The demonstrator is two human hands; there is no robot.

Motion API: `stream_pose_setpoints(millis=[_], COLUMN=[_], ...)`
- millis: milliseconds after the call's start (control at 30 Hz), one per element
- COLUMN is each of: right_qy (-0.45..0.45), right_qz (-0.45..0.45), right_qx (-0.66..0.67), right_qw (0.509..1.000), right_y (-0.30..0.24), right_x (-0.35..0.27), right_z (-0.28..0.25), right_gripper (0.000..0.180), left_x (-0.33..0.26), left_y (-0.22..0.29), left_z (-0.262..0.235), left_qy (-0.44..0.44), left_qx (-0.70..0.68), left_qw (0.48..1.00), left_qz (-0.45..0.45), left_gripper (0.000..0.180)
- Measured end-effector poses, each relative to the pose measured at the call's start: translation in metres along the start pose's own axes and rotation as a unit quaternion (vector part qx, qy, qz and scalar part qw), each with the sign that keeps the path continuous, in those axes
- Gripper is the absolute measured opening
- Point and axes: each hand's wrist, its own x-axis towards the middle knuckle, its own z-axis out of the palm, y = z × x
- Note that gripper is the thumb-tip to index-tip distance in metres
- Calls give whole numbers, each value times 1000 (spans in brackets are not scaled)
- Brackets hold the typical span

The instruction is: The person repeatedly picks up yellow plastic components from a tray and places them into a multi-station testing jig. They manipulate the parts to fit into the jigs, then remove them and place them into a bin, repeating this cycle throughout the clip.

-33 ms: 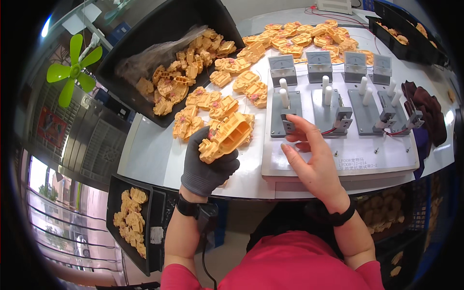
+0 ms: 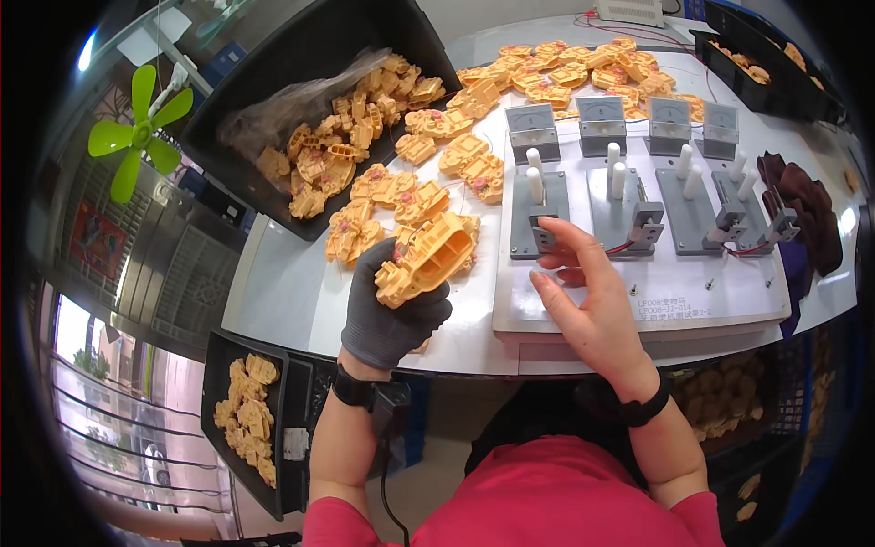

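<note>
My left hand (image 2: pixel 394 305), in a dark grey knitted glove, is closed around a yellow plastic moulded housing (image 2: pixel 428 260). The piece is tilted, with its hollow compartments facing up and right. My bare right hand (image 2: pixel 592 305) reaches over the front of a white test board (image 2: pixel 565 296). Its fingers are apart and slightly bent, with nothing visible between them. The index fingertip is at a small dark block on the leftmost grey test fixture (image 2: pixel 551 196); whether it presses there I cannot tell. White pegs (image 2: pixel 536 185) rise from that fixture, and a small meter (image 2: pixel 532 123) stands behind it.
More grey fixtures with pegs and meters (image 2: pixel 602 118) continue rightward. Yellow housings (image 2: pixel 556 68) spread over the white table. A black bin (image 2: pixel 264 73) of housings leans at the left; a lower black tray (image 2: pixel 287 401) holds others. Dark cloth (image 2: pixel 807 214) lies right of the board.
</note>
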Motion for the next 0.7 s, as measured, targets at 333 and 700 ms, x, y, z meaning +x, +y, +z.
stream_pose_setpoints(millis=[333, 700], right_qy=[-3, -4], right_qz=[-1, -34], right_qx=[45, 47], right_qw=[999, 998], right_y=[0, 1], right_x=[-2, -2], right_z=[-2, -1], right_gripper=[32, 34], left_x=[30, 113], left_y=[21, 10], left_z=[14, 75], left_qy=[83, 18], left_qx=[139, 617], left_qw=[986, 710], left_qz=[51, 339], left_gripper=[33, 63])
